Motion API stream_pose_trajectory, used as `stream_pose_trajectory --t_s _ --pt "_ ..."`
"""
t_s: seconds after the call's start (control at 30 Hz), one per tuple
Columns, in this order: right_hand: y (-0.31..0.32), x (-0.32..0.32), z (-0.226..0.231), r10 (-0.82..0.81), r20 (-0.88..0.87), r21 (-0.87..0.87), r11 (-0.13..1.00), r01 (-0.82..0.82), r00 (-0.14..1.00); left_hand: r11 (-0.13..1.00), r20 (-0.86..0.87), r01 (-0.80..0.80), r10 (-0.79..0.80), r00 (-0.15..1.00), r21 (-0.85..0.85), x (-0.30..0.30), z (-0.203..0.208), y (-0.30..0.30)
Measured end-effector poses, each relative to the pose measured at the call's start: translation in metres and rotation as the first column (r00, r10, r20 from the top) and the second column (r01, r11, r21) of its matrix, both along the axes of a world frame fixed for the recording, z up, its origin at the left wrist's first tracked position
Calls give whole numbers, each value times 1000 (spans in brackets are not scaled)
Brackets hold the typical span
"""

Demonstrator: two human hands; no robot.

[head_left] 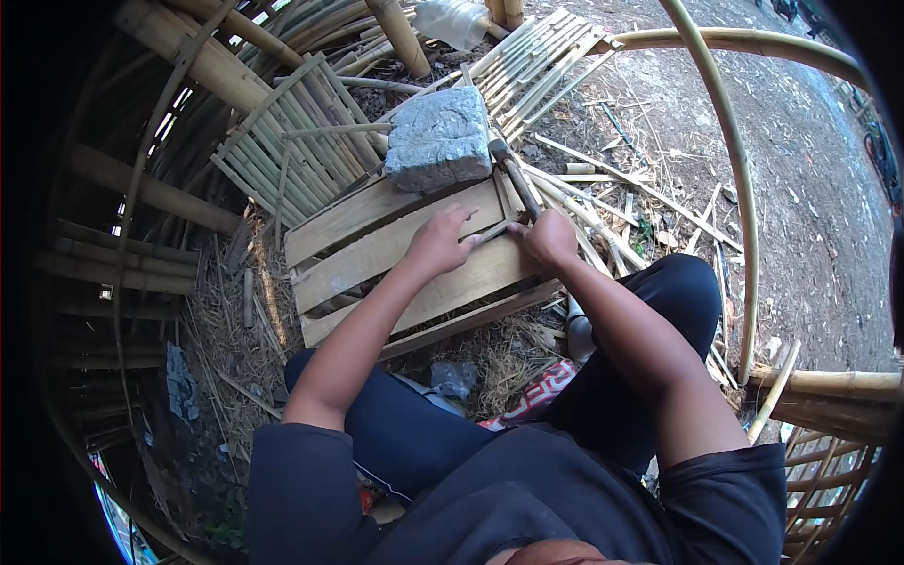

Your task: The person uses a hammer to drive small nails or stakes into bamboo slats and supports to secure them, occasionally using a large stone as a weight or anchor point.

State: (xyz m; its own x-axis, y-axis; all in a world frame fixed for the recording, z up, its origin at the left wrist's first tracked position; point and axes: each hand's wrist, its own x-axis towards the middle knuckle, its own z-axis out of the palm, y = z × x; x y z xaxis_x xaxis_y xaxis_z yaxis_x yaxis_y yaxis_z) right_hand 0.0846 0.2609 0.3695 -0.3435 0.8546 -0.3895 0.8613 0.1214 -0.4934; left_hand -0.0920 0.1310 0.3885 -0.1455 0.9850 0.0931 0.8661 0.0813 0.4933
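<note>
My left hand (441, 241) is above a slatted wooden crate top, its fingers closed around one end of a short thin bamboo piece (492, 232). The other end of that piece meets the thumb of my right hand (551, 239). My right hand is wrapped around the lower end of a hammer's dark handle (520, 184); the hammer head points away from me, beside a grey stone block (439, 141). The block rests on the far part of the pale wooden slats (353, 275). Most of my right fingers are hidden beneath the hand.
A green bamboo slat panel (299, 141) leans behind the crate, and another slat panel (537, 66) lies farther right. Split bamboo strips (603, 212) litter the ground at right. A curved bamboo pole (730, 141) rises there. My bent knees flank the crate's near side.
</note>
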Motion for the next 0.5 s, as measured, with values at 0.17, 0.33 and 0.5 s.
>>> stream_pose_trajectory --t_s 0.17,0.33,0.5 --pt "-5 -3 7 16 -3 -1 1000 -16 1000 970 -25 -230 229 973 -81 15 -11 -57" --pt "-6 3 16 34 18 52 998 -34 999 959 57 -280 282 958 -39 9 -43 -64" --pt "-1 5 6 113 17 60 992 -114 993 963 43 -268 269 962 -33 0 -53 -68"
